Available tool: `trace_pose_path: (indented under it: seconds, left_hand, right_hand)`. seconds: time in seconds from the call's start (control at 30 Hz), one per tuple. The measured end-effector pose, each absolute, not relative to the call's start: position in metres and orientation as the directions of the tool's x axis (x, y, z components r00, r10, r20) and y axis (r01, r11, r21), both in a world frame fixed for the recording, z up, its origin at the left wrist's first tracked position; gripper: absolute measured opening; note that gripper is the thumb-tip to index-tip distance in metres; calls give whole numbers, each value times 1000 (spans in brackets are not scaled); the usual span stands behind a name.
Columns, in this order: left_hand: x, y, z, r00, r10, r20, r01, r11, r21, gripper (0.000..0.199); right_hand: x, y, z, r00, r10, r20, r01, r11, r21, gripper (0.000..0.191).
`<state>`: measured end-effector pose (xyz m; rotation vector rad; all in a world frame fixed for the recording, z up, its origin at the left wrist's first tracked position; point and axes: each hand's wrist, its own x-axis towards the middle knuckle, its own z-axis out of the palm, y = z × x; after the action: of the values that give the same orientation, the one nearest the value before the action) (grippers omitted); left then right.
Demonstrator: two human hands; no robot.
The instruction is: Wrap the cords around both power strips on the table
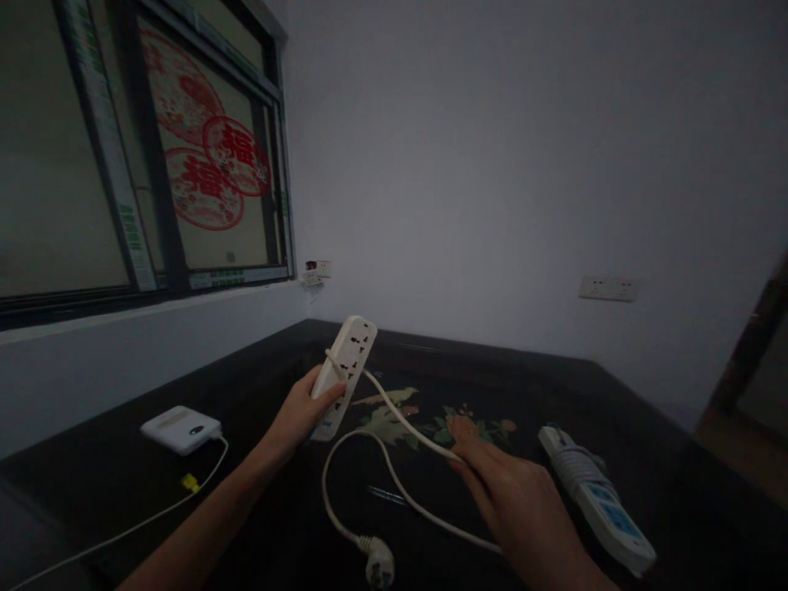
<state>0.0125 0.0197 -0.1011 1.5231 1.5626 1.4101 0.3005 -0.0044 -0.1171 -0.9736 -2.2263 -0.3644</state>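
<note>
A white power strip [358, 338] is gripped in my left hand [309, 402], tilted above the dark table, its sockets facing me. One turn of its white cord passes across the strip's upper part. From behind the strip the cord [400, 416] runs down to my right hand [501, 484], whose fingers are closed around it. Past that hand the cord loops back over the table, and its plug [378, 562] lies near the bottom edge of the view.
Right of my right hand lies a second power strip [616, 517] with its cord wound around it. A white box-shaped device [181, 428] with a thin cable and yellow tag [190, 483] sits at left. Wall sockets [608, 288] and a window [203, 148] are beyond the dark table [523, 373].
</note>
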Motion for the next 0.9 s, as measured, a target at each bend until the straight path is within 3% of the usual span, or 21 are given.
trace_pose_path:
  seconds: [0.23,0.33,0.47,0.57,0.7,0.9]
  left_hand:
    - [25,35,-108,-107,919,379,624,-235,745,41]
    - [45,36,-109,6,946,325,748,-220,626,38]
    - [75,30,-106,147,964,222,849,-238,472,33]
    - [94,20,-102,234,952,200,876,-295,382,36]
    - [111,4,-94,330,931,156,889,-362,280,39]
    - [118,-16,-80,453,886,95,890,-456,5,41]
  right_hand:
    - [293,-27,-97,-571,258,779,662,705,252,39]
    - [291,-37,-78,-647,145,748,582,727,363,42]
    - [296,-42,-50,-696,161,699,580,700,416,37]
    - [305,-35,-30,-720,255,645,591,713,378,25]
    - [320,-12,-5,-706,427,566,616,765,191,11]
    - [340,15,15,-726,521,449,537,837,-104,16]
